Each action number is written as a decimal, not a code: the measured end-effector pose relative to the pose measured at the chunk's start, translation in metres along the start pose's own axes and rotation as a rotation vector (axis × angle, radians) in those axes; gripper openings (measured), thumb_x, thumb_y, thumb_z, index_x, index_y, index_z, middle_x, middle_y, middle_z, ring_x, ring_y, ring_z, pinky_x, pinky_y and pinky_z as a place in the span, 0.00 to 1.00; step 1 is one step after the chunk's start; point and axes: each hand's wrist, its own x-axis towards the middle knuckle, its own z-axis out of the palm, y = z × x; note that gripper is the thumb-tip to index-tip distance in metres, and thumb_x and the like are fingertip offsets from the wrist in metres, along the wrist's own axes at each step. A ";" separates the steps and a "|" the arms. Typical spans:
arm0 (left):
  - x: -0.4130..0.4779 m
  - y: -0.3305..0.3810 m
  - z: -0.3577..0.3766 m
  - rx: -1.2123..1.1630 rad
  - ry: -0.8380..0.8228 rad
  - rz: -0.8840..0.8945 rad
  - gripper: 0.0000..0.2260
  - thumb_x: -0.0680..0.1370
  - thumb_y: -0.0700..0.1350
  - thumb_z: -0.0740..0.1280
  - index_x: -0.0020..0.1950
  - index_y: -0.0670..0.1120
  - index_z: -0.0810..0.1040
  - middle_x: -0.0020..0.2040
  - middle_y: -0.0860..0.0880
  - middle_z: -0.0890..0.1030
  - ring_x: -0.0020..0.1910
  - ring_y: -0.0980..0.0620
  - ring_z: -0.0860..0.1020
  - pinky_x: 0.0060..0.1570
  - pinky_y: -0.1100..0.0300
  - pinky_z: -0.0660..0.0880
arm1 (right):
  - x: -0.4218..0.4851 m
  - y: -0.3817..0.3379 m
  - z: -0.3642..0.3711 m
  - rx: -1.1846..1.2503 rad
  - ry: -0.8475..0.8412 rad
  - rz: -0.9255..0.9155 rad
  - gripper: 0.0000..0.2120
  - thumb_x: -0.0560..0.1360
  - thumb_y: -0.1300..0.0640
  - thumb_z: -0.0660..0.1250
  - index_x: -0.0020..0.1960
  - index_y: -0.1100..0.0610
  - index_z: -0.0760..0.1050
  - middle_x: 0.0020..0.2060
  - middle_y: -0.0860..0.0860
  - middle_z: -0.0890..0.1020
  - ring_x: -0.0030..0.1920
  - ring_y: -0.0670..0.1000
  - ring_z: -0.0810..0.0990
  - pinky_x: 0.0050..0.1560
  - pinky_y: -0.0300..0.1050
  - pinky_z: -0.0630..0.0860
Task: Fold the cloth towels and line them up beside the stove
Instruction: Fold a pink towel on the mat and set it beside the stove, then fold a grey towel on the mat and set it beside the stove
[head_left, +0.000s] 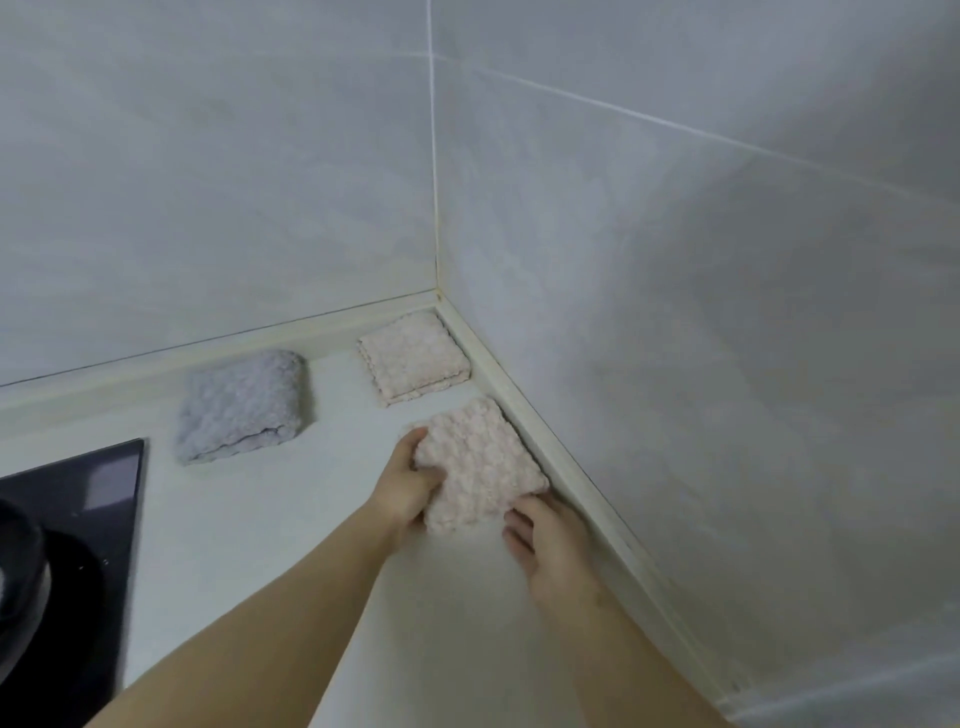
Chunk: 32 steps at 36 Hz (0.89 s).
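Head view, and the left hand (410, 483) grips the folded pink towel (480, 462) by its left edge, thumb on top and fingers curled under. The right hand (550, 545) reaches the towel's near corner with fingers loosely bent; whether they pinch it cannot be told. The towel's far right edge lies just beside the side-wall trim (571, 467), very tight there. A second pink towel (413, 356) sits folded in the corner, close behind. Left of it lies a folded grey towel (241, 405) with open counter between, and the black stove (78, 519) is near that one's front-left corner. Pale countertop (260, 545) spreads wide toward the person, and grey tiled walls (675, 234) close in behind and to the right.
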 end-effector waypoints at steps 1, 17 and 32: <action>0.000 0.001 0.002 0.007 -0.002 0.002 0.24 0.77 0.31 0.57 0.69 0.52 0.64 0.61 0.44 0.75 0.52 0.45 0.77 0.52 0.49 0.76 | 0.001 -0.001 0.000 0.008 0.003 0.010 0.07 0.75 0.66 0.64 0.47 0.57 0.77 0.35 0.52 0.77 0.37 0.48 0.74 0.41 0.40 0.73; -0.033 0.015 -0.012 0.422 0.120 0.126 0.29 0.73 0.45 0.67 0.72 0.47 0.62 0.68 0.46 0.66 0.59 0.48 0.71 0.54 0.57 0.71 | -0.020 0.002 0.019 -0.151 -0.067 0.010 0.07 0.74 0.65 0.63 0.51 0.57 0.70 0.35 0.51 0.74 0.33 0.47 0.71 0.37 0.40 0.71; -0.234 -0.027 -0.221 -0.127 0.618 0.176 0.08 0.78 0.39 0.61 0.55 0.48 0.75 0.46 0.51 0.79 0.46 0.53 0.77 0.45 0.60 0.73 | -0.202 0.130 0.159 -0.531 -0.602 -0.011 0.06 0.76 0.64 0.61 0.47 0.55 0.72 0.38 0.52 0.76 0.36 0.49 0.74 0.37 0.40 0.71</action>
